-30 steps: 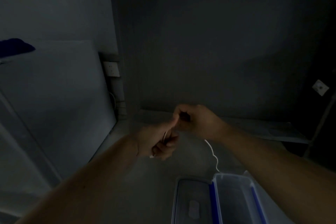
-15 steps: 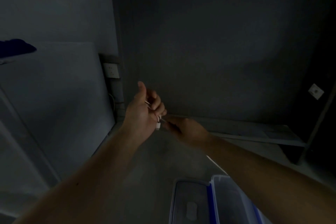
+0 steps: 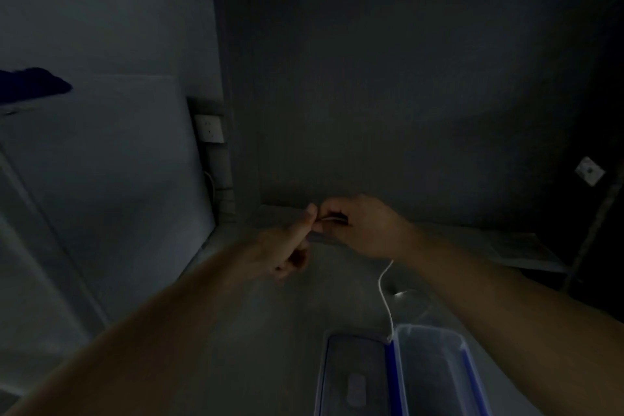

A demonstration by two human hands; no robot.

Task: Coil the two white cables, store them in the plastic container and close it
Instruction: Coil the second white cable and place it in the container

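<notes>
Head view: white cable [image 3: 385, 294] between 2 hands [image 3: 364, 230]

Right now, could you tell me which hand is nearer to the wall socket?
Left. The left hand is below and to the right of the socket, and the right hand lies further right, beyond the left one. Both pinch the white cable.

A: Container [image 3: 435, 371]?
B: Clear plastic, smooth, slightly glossy, blue trim. Lid [image 3: 354, 378] beside it, same clear plastic.
A: Cable [image 3: 385, 294]?
B: White, smooth, looks like a plastic sheath.
A: Tabletop [image 3: 256, 331]?
B: Grey, matt, faintly grainy. Back panel [image 3: 422, 94] dark, matt, fine wood-like grain. Too dim for more.
</notes>
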